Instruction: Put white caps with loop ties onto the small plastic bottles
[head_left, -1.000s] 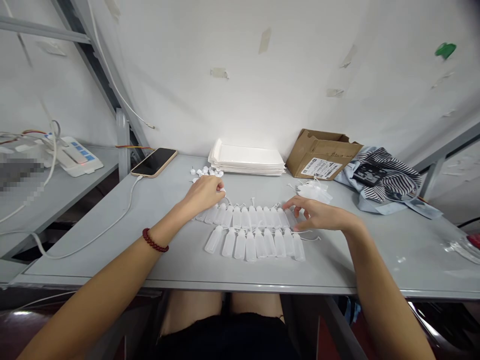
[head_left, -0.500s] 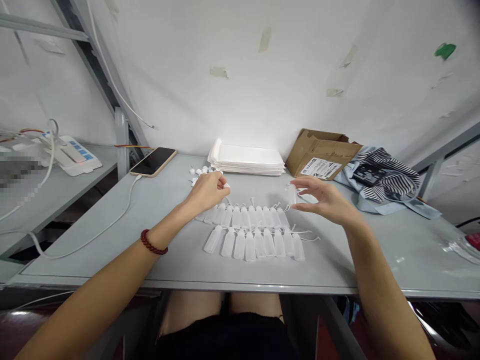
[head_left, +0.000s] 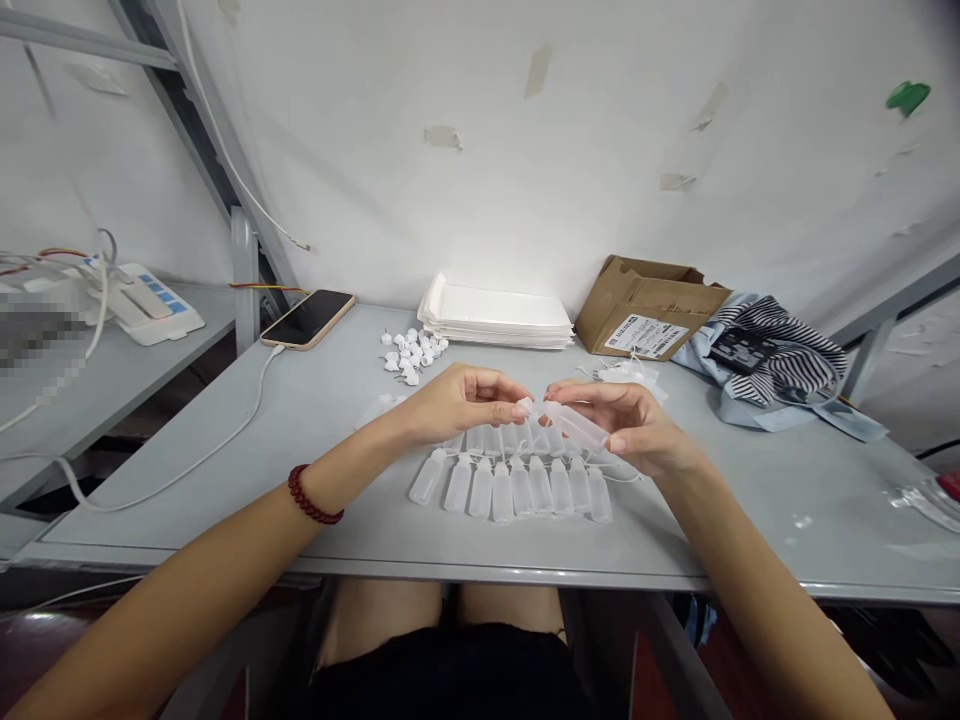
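Between the fingers of my right hand [head_left: 630, 425] is a translucent plastic squeeze bottle [head_left: 577, 427], tilted with its mouth toward the left. My left hand [head_left: 472, 405] pinches a small white cap [head_left: 526, 408] close to that mouth; whether the two touch I cannot tell. Below both hands lie two rows of similar bottles with thin white cords at their necks, and the front row [head_left: 520, 488] shows whole. My hands partly cover the back row [head_left: 491, 440]. A pile of small white caps [head_left: 411, 350] sits to the left, beyond my left hand.
A stack of white cards or envelopes [head_left: 499, 318] rests by the wall. Right of it are an open cardboard box [head_left: 649, 305], more translucent pieces [head_left: 634, 375] and a striped cloth bundle [head_left: 795, 350]. A phone [head_left: 309, 320] with a white cable lies at the left.
My left hand has moved right from beside the cap pile, carrying a cap. My right hand has turned the bottle from upright to tilted, and the two hands have come together.
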